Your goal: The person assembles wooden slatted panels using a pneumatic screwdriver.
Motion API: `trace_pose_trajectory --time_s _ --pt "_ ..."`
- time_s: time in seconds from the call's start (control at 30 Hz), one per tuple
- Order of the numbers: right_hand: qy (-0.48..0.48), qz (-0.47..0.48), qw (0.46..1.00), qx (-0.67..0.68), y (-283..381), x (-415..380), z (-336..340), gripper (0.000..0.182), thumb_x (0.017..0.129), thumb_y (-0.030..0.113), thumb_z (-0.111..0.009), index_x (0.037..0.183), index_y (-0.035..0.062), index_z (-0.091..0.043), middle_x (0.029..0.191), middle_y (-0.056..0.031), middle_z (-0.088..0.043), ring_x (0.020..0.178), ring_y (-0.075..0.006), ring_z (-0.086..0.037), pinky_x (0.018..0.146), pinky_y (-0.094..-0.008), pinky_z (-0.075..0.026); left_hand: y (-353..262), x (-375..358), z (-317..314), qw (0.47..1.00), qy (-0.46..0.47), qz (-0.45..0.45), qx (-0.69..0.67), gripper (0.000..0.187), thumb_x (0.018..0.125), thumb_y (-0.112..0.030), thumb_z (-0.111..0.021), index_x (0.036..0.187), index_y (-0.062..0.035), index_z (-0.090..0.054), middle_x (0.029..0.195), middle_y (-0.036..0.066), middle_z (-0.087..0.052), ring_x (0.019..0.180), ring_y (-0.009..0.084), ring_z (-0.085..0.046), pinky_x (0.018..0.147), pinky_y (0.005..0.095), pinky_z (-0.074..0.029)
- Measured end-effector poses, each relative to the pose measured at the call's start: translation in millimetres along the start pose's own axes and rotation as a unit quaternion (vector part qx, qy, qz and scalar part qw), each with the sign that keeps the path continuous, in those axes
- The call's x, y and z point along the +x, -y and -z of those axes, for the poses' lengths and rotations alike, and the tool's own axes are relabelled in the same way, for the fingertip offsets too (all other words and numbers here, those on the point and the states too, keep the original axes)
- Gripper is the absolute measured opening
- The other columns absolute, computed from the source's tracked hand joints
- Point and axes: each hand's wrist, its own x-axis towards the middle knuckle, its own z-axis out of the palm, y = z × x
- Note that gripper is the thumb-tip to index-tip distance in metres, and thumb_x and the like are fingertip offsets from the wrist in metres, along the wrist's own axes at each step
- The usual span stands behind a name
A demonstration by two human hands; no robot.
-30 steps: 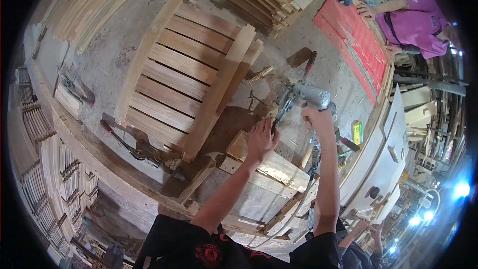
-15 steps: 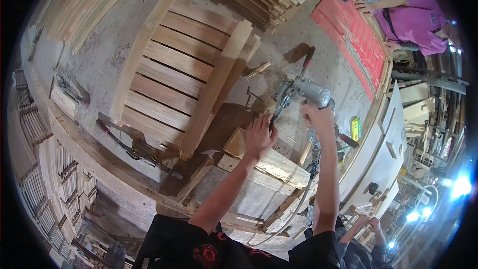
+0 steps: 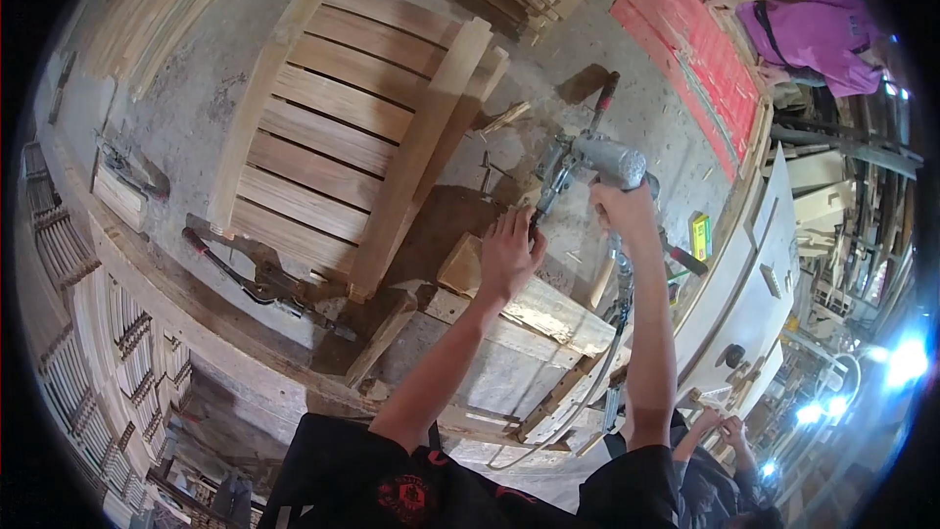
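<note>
The slatted wooden frame (image 3: 343,127) lies flat on the workbench (image 3: 196,137), filling the view from 9 toward 12 o'clock — by its look stiff and fairly heavy, best lifted by its two long side rails rather than by the thin slats.

Just past centre toward 3 o'clock, the pneumatic tool (image 3: 597,162) points its nose down at the bench. It looks like dense metal, top-heavy, with the air hose (image 3: 612,333) dragging below it toward 5 o'clock; the body is the sure place to grip it. The right hand (image 3: 619,211) is wrapped closed round the tool's grip beneath the grey body.

The left hand (image 3: 509,257) sits at centre, fingers bent and loosely spread, its tips at the tool's nose and its palm over the wooden block (image 3: 529,304) — whether it pinches anything small I cannot tell. The block looks rigid, rough and easy to hold by its edges.

No container shows clearly; a small yellow box (image 3: 701,236) at 3 o'clock has its contents hidden.
</note>
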Motion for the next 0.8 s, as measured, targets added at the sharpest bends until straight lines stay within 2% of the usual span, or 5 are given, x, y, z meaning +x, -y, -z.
trace_pose_trajectory --time_s 0.17,0.27,0.47,0.6,0.8 --pt "0.034 -0.025 0.998 0.038 11 -9 13 0.012 0.073 0.007 -0.068 0.081 -0.0003 -0.063 0.063 -0.0054 -0.058 0.045 -0.0131 -0.05 0.041 -0.0314 -0.04 0 0 -1 1.0 0.0 0.002 0.005 0.036 0.086 -0.015 -0.066 0.119 -0.0055 -0.055 0.097 0.014 -0.061 0.089 0.0326 -0.062 0.079 0.0449 -0.05" --pt "0.048 -0.016 0.998 0.025 -7 -6 5 0.018 0.072 0.002 -0.066 0.089 -0.0006 -0.064 0.065 -0.0038 -0.055 0.047 -0.0118 -0.048 0.041 -0.0274 -0.038 -1 -4 -1 1.0 0.007 0.007 0.023 0.035 0.087 -0.017 -0.066 0.118 -0.0051 -0.056 0.097 0.014 -0.062 0.091 0.0323 -0.062 0.079 0.0445 -0.05" --pt "0.011 -0.009 0.995 0.103 -10 -16 -5 0.025 0.071 0.002 -0.067 0.096 -0.0003 -0.065 0.071 -0.0029 -0.057 0.052 -0.0108 -0.049 0.042 -0.0255 -0.038 -1 -3 0 0.999 0.011 0.014 0.034 0.034 0.087 -0.02 -0.065 0.117 -0.0048 -0.058 0.1 0.014 -0.063 0.092 0.0319 -0.064 0.08 0.0439 -0.051" --pt "-0.01 0.051 0.991 0.124 -9 -25 -2 0.026 0.071 0.002 -0.067 0.096 0.0006 -0.065 0.072 -0.0034 -0.058 0.053 -0.0107 -0.05 0.043 -0.0256 -0.039 1 -2 -2 0.999 0.015 0.011 0.037 0.034 0.087 -0.019 -0.064 0.117 -0.0049 -0.058 0.099 0.014 -0.063 0.09 0.032 -0.064 0.08 0.0435 -0.051" --pt "0.004 0.028 0.993 0.114 -11 -20 2 0.025 0.071 0.003 -0.066 0.097 0.0007 -0.065 0.072 -0.0031 -0.058 0.053 -0.0107 -0.05 0.043 -0.0262 -0.04 0 0 0 0.999 0.008 0.006 0.037 0.034 0.086 -0.018 -0.064 0.116 -0.0049 -0.058 0.098 0.014 -0.063 0.088 0.0317 -0.064 0.078 0.0433 -0.051"
